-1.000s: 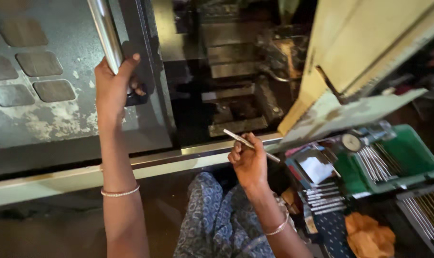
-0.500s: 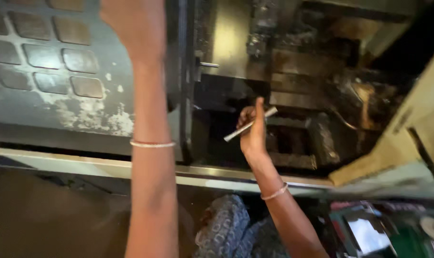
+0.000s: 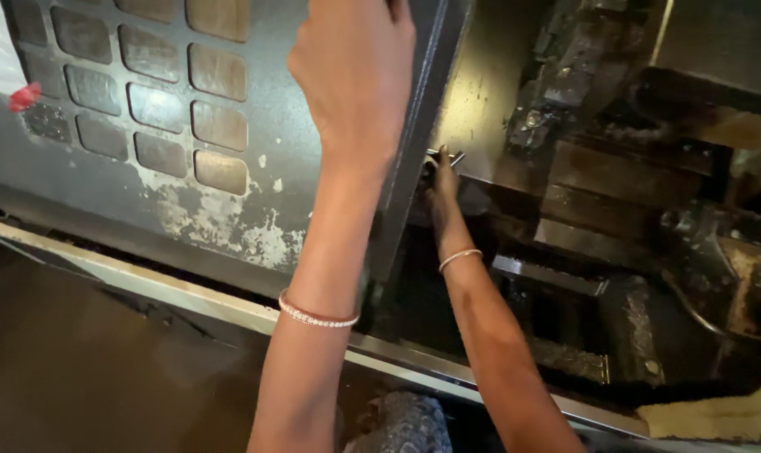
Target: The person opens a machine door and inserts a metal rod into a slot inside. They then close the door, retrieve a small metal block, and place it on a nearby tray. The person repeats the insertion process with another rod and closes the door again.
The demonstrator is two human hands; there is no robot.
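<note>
Left hand (image 3: 355,71) is closed on the edge of the grey machine door (image 3: 187,126), while a thin metal rod (image 3: 447,157) is held by the right hand (image 3: 439,180) inside the dark machine opening (image 3: 615,252).

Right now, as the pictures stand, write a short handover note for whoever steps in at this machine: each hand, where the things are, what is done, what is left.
Left hand: raised, on the dark edge of the grey machine door; the grip itself is cut off at the top of the view.
Right hand: reached deep into the dark machine bay, holding a thin metal rod at the far wall.
Done: door is open, rod is inside.
Left: rod not seen seated; the hand is not yet out.
</note>
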